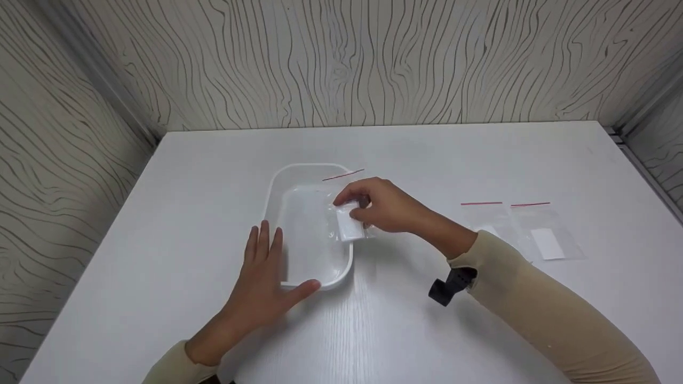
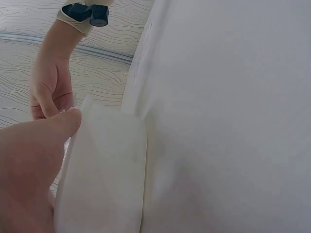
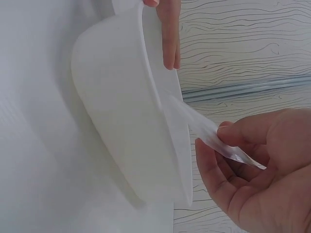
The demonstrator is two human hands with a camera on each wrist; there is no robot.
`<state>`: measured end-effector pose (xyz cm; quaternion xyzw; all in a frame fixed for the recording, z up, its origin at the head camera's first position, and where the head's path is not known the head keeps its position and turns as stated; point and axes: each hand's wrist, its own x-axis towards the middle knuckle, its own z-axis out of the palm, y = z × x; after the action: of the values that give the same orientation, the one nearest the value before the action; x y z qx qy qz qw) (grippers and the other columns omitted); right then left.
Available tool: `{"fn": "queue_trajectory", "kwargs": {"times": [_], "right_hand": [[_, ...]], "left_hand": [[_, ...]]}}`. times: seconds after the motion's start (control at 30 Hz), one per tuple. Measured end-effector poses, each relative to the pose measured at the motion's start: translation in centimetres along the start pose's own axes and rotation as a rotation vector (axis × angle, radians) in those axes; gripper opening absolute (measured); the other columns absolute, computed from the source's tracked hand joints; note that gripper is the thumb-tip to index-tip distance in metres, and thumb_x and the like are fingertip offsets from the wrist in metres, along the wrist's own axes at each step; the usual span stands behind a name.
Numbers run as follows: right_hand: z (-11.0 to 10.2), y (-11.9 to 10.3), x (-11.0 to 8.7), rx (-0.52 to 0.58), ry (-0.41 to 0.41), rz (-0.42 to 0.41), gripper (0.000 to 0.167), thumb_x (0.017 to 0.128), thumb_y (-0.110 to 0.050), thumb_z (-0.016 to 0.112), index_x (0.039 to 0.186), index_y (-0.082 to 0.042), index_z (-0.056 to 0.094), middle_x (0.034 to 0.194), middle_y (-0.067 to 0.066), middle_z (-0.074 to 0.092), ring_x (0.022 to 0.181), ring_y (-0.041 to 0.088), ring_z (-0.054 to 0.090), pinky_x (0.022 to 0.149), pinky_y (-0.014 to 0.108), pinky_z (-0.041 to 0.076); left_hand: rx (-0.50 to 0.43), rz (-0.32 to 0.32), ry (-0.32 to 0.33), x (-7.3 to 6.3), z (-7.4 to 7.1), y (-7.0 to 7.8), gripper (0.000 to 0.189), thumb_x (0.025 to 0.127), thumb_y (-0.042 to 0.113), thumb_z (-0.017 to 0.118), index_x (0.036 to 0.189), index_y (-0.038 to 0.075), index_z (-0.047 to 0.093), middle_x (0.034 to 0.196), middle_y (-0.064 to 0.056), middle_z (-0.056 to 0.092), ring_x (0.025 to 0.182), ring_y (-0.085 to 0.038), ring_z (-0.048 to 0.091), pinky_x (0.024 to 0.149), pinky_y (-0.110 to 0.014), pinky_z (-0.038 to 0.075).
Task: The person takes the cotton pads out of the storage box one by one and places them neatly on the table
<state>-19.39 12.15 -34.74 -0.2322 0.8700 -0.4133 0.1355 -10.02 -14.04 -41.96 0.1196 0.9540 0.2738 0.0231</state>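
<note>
A white rectangular tub (image 1: 312, 240) stands on the table, its near corner under my left hand (image 1: 261, 293). The left fingers lie straight along the tub's left side, while the thumb rests on the near rim. Over the tub's right rim, my right hand (image 1: 392, 208) pinches a clear zip bag (image 1: 349, 226) between thumb and fingers. A white rectangular piece shows inside that bag, and its red seal strip (image 1: 343, 175) slants over the far right corner. In the right wrist view the bag (image 3: 209, 128) appears edge-on, its lower end overlapping the tub's opening.
Two more clear zip bags with red strips lie on the right of the table, one (image 1: 547, 242) fully visible and the other (image 1: 483, 216) partly behind the right forearm. Wood-patterned panels (image 1: 341, 64) rise behind and at the sides of the white table (image 1: 133, 256).
</note>
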Motion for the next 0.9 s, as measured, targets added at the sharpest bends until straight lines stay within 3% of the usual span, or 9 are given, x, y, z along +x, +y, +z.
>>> {"fn": "queue_trajectory", "kwargs": {"times": [0.33, 0.9], "right_hand": [[-1.2, 0.7, -1.6, 0.052, -0.004, 0.035, 0.032, 0.092, 0.005, 0.064, 0.119, -0.009, 0.074, 0.114, 0.005, 0.070, 0.090, 0.021, 0.059, 0.074, 0.040, 0.060], [-3.0, 2.9, -4.0, 0.097, 0.001, 0.071, 0.032, 0.092, 0.006, 0.064, 0.120, -0.006, 0.073, 0.118, 0.009, 0.068, 0.091, 0.023, 0.061, 0.075, 0.039, 0.060]], "left_hand": [[0.004, -0.014, -0.002, 0.0, 0.0, 0.0, 0.118, 0.082, 0.073, 0.068, 0.159, -0.004, 0.024, 0.169, -0.023, 0.001, 0.155, -0.042, -0.005, 0.118, -0.062, 0.021], [-0.013, 0.005, 0.008, -0.2, -0.1, 0.2, 0.118, 0.082, 0.073, 0.068, 0.159, -0.005, 0.023, 0.169, -0.023, 0.001, 0.154, -0.043, -0.006, 0.118, -0.060, 0.024]]}}
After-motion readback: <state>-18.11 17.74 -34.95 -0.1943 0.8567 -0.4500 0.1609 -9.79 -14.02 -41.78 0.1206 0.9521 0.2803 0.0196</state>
